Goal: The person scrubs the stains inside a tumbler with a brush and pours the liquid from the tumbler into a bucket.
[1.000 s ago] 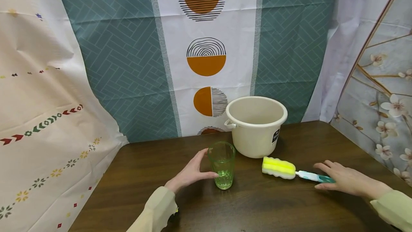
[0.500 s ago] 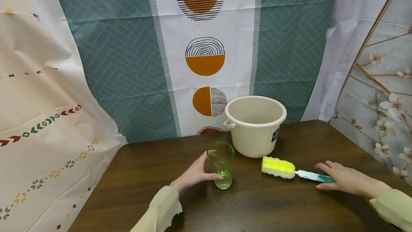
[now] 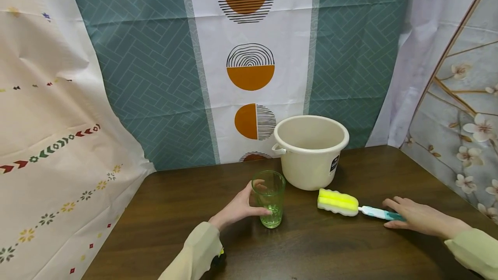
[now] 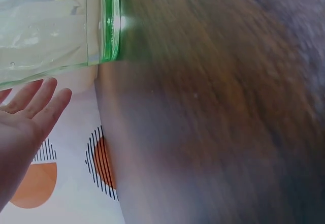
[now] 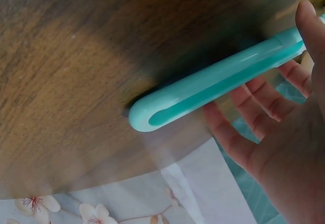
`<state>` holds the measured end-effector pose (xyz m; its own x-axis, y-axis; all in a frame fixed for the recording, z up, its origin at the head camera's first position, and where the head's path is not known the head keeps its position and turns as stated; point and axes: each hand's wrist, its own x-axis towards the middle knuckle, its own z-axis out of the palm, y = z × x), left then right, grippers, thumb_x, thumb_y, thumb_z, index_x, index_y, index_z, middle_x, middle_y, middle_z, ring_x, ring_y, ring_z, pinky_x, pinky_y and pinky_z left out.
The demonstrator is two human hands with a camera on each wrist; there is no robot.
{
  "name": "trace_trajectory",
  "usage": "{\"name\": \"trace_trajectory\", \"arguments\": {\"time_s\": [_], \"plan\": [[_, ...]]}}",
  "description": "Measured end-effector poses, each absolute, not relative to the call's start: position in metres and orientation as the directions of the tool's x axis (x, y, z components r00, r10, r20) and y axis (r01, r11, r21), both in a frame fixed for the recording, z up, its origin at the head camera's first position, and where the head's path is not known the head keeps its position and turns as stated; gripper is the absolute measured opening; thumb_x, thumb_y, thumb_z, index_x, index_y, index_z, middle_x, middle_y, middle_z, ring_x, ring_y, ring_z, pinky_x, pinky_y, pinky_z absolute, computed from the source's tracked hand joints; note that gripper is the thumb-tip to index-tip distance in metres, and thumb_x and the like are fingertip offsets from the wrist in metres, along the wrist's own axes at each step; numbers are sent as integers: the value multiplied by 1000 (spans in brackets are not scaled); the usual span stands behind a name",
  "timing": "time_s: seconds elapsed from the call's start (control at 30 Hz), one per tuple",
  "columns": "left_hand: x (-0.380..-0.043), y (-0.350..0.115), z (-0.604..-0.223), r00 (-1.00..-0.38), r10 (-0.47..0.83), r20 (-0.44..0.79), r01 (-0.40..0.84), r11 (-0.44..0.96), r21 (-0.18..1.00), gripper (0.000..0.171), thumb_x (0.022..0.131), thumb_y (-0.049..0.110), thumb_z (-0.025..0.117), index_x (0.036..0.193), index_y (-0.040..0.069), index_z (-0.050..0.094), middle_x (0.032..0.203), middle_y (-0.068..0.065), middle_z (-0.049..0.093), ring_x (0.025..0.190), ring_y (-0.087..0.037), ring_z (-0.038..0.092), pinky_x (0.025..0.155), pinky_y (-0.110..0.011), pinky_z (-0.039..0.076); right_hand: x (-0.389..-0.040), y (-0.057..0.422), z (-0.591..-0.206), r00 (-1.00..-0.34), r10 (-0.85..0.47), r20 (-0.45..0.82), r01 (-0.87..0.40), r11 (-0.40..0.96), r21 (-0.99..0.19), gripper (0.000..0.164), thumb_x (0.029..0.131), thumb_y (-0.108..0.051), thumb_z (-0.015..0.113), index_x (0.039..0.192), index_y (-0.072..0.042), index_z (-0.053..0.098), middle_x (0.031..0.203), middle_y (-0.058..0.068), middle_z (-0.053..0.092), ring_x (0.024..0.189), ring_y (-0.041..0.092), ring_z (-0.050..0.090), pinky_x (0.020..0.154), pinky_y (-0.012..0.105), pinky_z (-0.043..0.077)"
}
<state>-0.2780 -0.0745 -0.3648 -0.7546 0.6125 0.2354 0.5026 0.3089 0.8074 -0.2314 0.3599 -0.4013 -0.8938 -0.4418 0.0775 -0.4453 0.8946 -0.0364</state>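
Note:
A green-tinted drinking glass (image 3: 274,198) stands upright on the table with some clear liquid low inside. My left hand (image 3: 238,209) reaches round its left side, thumb in front and fingers behind. In the left wrist view, extended fingers (image 4: 50,107) lie close along the glass (image 4: 48,36); contact is unclear. To the right lies a sponge bottle brush (image 3: 339,202), its head yellow and white. My right hand (image 3: 422,218) hovers over the end of its teal-and-white handle. Seen from the right wrist, loosely bent fingers (image 5: 236,137) and thumb flank the handle (image 5: 213,82) without closing on it.
A cream plastic bucket (image 3: 309,170) with a side handle stands behind the glass and brush. Dark brown wooden tabletop (image 3: 171,224) extends under everything. Patterned curtains (image 3: 148,77) hang along the back and both sides.
My left hand has moved right, so its thumb and fingers reach farther round the glass. The right hand has barely moved beside the brush handle. Glass, brush and bucket stay in place.

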Motion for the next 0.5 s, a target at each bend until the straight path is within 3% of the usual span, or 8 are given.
{"name": "trace_trajectory", "arguments": {"time_s": [0.2,0.5], "plan": [[-282,-73,-367,-741,616,268,509,255,822,62,59,24,60,108,15,23,102,-5,36,77,-11,42,60,-29,34,-233,361,-403,-863,-494,104,-498,867,-18,34,63,-47,43,87,-23,38,64,-11,27,53,4,28,38,19,22],[-284,-72,-369,-725,628,284,511,213,833,57,58,21,61,103,18,27,101,-7,38,81,-10,42,60,-26,35,-234,363,-403,-851,-515,101,-521,853,-41,30,64,-44,45,85,-24,38,64,-10,27,53,3,27,39,18,22]]}}
